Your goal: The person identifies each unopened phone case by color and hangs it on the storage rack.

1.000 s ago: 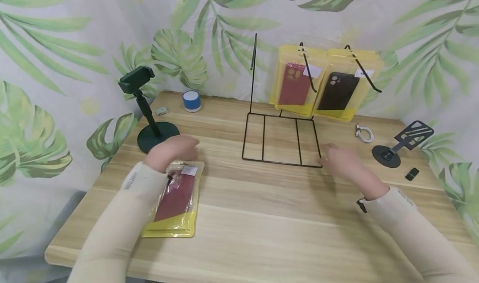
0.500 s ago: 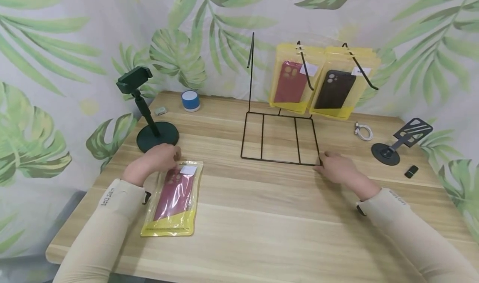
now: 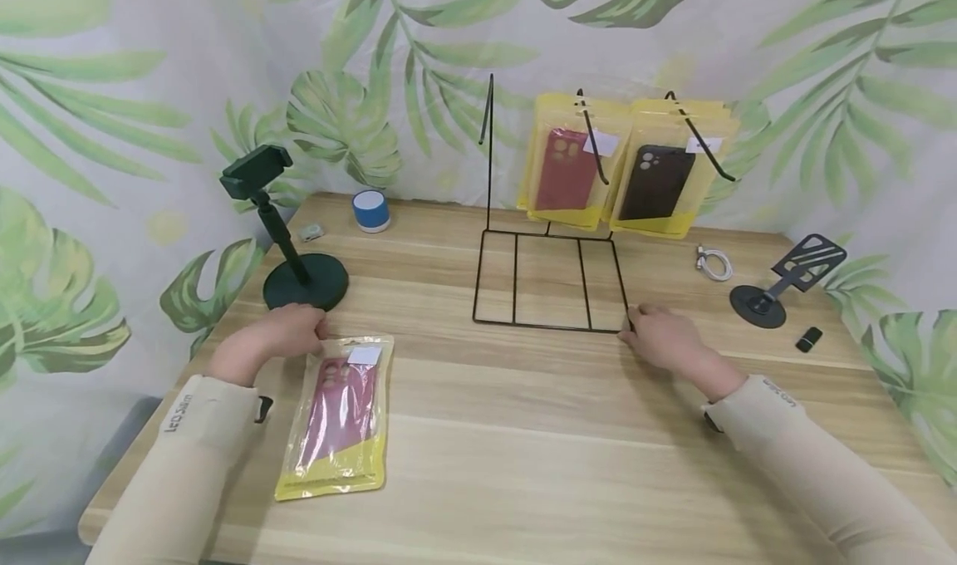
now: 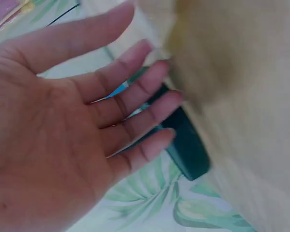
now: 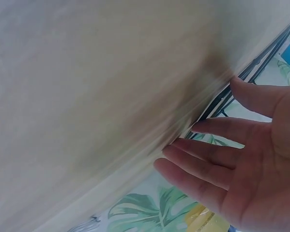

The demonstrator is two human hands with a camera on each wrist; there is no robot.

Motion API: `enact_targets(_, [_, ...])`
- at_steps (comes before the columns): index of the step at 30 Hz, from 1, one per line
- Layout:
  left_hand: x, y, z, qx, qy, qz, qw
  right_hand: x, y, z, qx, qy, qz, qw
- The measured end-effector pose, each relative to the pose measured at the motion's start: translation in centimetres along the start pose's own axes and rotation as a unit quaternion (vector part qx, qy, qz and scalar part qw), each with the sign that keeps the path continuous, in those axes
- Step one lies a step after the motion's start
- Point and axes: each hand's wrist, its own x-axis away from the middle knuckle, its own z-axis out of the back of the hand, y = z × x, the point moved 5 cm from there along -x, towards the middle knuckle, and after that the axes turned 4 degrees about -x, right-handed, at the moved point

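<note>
My left hand (image 3: 272, 339) hovers low over the table at the upper left corner of a flat phone case package (image 3: 336, 415), a clear and yellow pouch with a red case inside. Its fingers are loosely extended and the palm is bare in the left wrist view. Behind this hand is the dark green phone stand (image 3: 306, 281). My right hand (image 3: 665, 341) holds the front right corner of a black wire display rack (image 3: 549, 326), thumb and forefinger on either side of the wire. Packaged cases, red (image 3: 564, 174) and black (image 3: 656, 183), hang from the rack's hooks.
A blue and white round speaker (image 3: 371, 212) and a small pale item (image 3: 310, 232) are at the back left. On the right are a coiled white cable (image 3: 714, 264), a dark folding stand (image 3: 758, 306) and a small black USB stick (image 3: 809, 339). A leaf-print cloth backs the table.
My left hand has drawn back to the left, off the package it was over, uncovering its top. My right hand has settled on the rack's corner. The view has shifted slightly.
</note>
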Motion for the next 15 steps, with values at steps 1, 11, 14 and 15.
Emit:
enact_targets(1, [0.22, -0.18, -0.07, -0.002, -0.003, 0.002, 1.0000, -0.05, -0.01, -0.03, 0.000, -0.001, -0.002, 1.000])
enact_targets(11, [-0.10, -0.46, -0.45, 0.011, 0.023, -0.010, 0.9996, -0.12, -0.05, -0.01, 0.018, 0.023, 0.010, 1.000])
enact_targets(14, [-0.36, 0.07, -0.05, 0.048, 0.054, -0.022, 0.9971, -0.06, -0.06, 0.00, 0.018, 0.030, 0.010, 0.999])
enact_targets(15, [-0.44, 0.36, 0.18, 0.065, 0.070, -0.026, 0.9951, -0.05, -0.04, 0.01, 0.017, 0.031, 0.009, 0.999])
